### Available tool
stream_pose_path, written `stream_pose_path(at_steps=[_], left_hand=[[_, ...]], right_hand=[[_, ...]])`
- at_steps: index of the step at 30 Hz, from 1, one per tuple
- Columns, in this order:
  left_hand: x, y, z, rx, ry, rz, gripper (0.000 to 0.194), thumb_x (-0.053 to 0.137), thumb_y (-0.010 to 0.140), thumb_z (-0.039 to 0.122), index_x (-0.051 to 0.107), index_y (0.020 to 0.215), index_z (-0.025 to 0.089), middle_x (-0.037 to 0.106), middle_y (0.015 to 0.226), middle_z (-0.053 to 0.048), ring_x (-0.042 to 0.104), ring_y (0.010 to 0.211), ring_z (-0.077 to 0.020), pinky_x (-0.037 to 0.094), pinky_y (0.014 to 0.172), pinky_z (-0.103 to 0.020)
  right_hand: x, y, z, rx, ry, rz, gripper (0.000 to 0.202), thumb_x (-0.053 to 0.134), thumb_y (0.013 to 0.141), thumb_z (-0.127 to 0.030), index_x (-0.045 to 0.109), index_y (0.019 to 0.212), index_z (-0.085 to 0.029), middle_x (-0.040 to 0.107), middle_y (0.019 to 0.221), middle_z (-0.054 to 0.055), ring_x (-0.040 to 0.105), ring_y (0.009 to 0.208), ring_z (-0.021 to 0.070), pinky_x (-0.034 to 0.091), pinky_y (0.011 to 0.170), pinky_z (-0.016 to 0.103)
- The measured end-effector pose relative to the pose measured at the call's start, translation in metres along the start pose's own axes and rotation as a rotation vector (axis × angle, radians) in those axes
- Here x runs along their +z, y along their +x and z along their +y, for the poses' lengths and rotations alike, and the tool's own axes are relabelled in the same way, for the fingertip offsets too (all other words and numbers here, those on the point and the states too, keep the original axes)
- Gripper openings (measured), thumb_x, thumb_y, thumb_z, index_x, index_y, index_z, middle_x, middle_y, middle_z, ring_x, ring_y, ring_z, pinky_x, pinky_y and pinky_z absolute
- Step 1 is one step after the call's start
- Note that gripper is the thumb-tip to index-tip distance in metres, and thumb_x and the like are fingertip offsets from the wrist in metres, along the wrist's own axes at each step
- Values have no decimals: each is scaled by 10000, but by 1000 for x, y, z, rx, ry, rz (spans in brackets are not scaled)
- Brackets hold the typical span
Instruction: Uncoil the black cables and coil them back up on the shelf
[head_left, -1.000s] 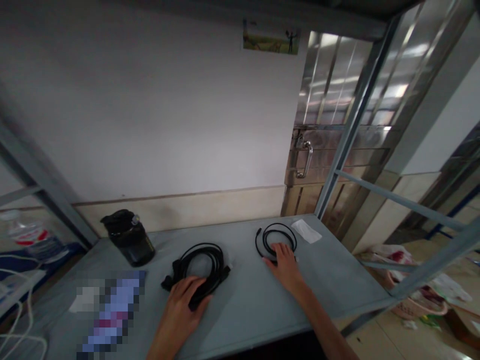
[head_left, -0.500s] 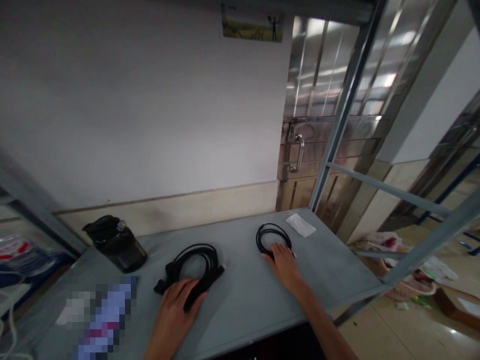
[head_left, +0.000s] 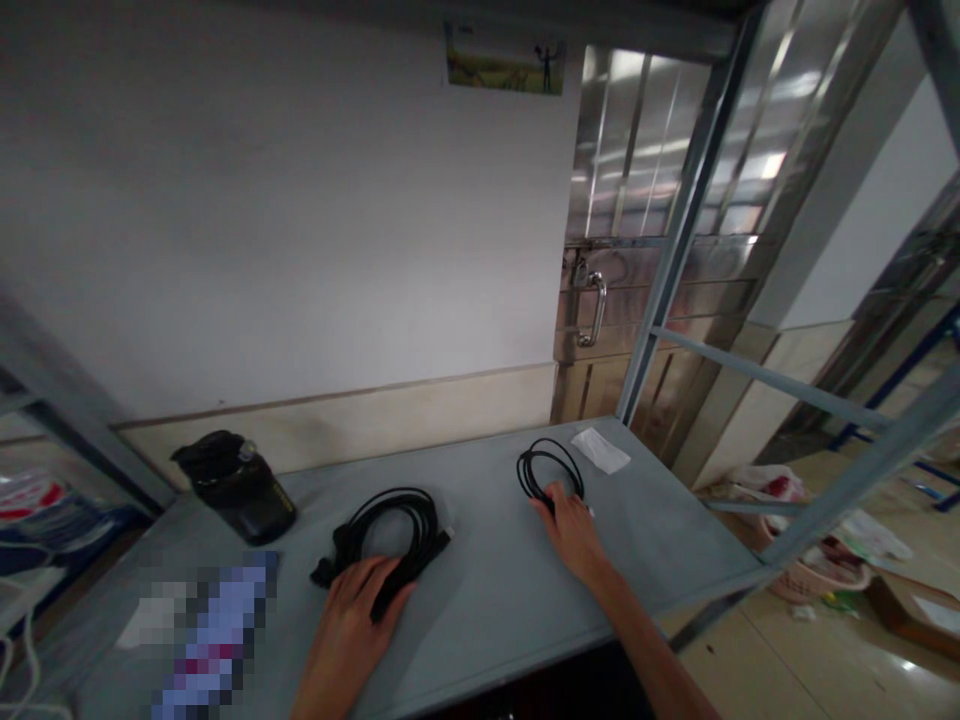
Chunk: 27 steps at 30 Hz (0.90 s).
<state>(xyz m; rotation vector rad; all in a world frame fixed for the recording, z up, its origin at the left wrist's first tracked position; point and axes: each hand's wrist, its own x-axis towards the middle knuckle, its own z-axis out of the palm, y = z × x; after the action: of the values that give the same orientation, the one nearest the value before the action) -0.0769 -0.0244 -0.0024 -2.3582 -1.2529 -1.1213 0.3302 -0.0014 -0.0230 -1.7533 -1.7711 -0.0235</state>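
My left hand is closed around the near side of a thick coil of black cable on the grey table. A plug end of that coil points right, beside my fingertips. Farther right, my right hand grips the near edge of a smaller, thinner black cable coil. The far side of this thin coil looks tilted up a little. Just beyond it lies a white paper packet.
A black bottle lies tilted at the table's back left, with a blurred blue item nearer me. Metal posts rise at the table's right end. A pink basket stands on the floor.
The thin coil has tipped up slightly, and my right hand has closed more tightly on its near edge. My left hand and the thick coil have hardly moved.
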Motion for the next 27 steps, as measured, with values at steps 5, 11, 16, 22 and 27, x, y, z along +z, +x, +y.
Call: stream_pose_path(at_steps=[5, 11, 16, 22, 27], left_hand=[[-2, 1, 1, -7, -11, -5, 381, 644, 1105, 578, 759, 1257, 248, 809, 1149, -87, 799, 1030, -305, 655, 952, -474], [-1, 1, 2, -1, -1, 0, 379, 648, 1104, 575, 758, 1244, 240, 811, 1146, -90, 798, 1023, -303, 652, 943, -469], [-4, 6, 1, -3, 4, 29, 367, 662, 1098, 541, 774, 1265, 234, 820, 1156, -107, 807, 1037, -320, 660, 945, -490], [-26, 7, 61, -173, -241, 66, 355, 789, 1013, 506, 827, 1296, 295, 847, 1217, -106, 823, 1103, -334, 695, 975, -489], [-36, -6, 170, -612, -768, -13, 438, 612, 1106, 549, 810, 1401, 293, 834, 1380, -126, 812, 1255, -326, 678, 1083, -437]], right_hand=[[-5, 1, -3, -2, 80, 19, 378, 393, 1202, -515, 625, 1093, -237, 807, 976, 96, 786, 854, 306, 560, 820, 395], [-12, 3, -5, 58, 226, 79, 434, 357, 1175, -560, 655, 1094, -254, 779, 916, 94, 762, 824, 307, 566, 783, 407], [-25, -4, -24, 114, 418, 135, 565, 302, 1154, -664, 664, 1083, -236, 748, 821, 82, 741, 746, 283, 582, 718, 391], [-44, -74, -96, 260, 755, 154, 549, 370, 1182, -662, 710, 1096, -239, 758, 886, 77, 745, 792, 241, 635, 750, 337], [-34, -157, -161, 441, 896, 116, 568, 522, 1119, -732, 792, 1340, -284, 839, 1261, 120, 818, 968, 263, 686, 881, 326]])
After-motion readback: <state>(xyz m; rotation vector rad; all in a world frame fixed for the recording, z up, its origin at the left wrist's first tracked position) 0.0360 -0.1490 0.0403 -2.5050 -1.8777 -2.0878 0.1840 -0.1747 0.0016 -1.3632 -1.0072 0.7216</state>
